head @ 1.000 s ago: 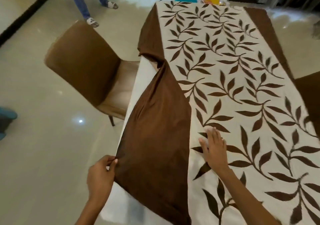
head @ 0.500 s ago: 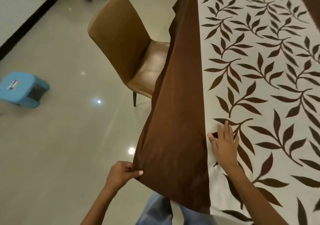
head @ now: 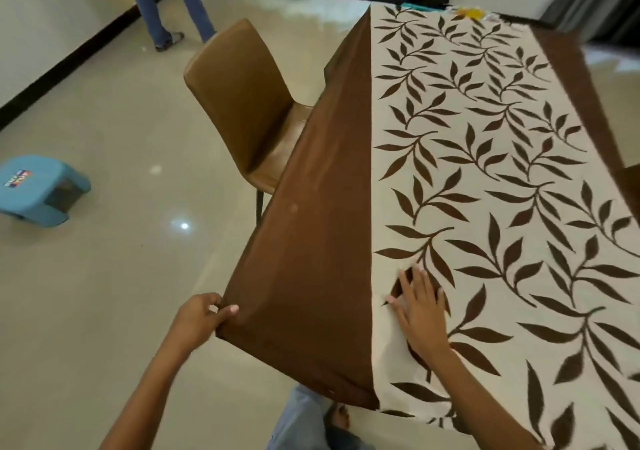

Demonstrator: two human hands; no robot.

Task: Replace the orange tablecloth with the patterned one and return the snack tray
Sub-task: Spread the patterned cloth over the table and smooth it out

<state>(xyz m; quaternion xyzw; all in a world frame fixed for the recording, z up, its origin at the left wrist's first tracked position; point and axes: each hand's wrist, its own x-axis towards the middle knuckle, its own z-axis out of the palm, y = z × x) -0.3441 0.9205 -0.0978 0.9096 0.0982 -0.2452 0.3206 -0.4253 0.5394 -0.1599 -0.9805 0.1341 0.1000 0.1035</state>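
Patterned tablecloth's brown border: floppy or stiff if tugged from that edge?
Likely floppy: the brown border stretches taut only where the left hand pinches its edge. Probably light, since a fingertip pinch lifts it. It may slide, which would explain the right hand pressing the patterned tablecloth flat.

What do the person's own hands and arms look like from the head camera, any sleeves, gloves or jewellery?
Both forearms are bare up to the frame edge: no sleeves in view. The left hand and right hand wear no gloves, and no rings, watch or bracelet show.
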